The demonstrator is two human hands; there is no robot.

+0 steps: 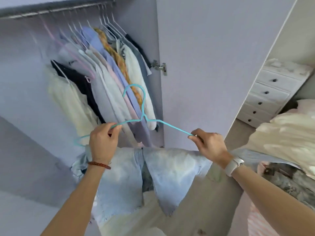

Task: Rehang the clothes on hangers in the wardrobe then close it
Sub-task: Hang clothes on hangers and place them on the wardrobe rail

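A thin turquoise hanger point(144, 106) is held up in front of the open wardrobe, hook pointing up. My left hand point(102, 142) pinches its left arm. My right hand point(208, 144) pinches the end of its right arm. Below both hands a pale blue shirt point(170, 171) hangs spread out, its upper edge just under my fingers; whether the hanger's ends sit inside the shirt I cannot tell. Several garments point(105, 79) hang on hangers from the rail point(51, 11) inside the wardrobe. The wardrobe door point(213, 57) stands open to the right.
A white chest of drawers point(269, 92) stands at the right behind the door. A heap of cream and grey clothes point(286, 138) lies at the right edge. The left part of the rail holds no garments. A door hinge point(159, 66) juts from the wardrobe's side.
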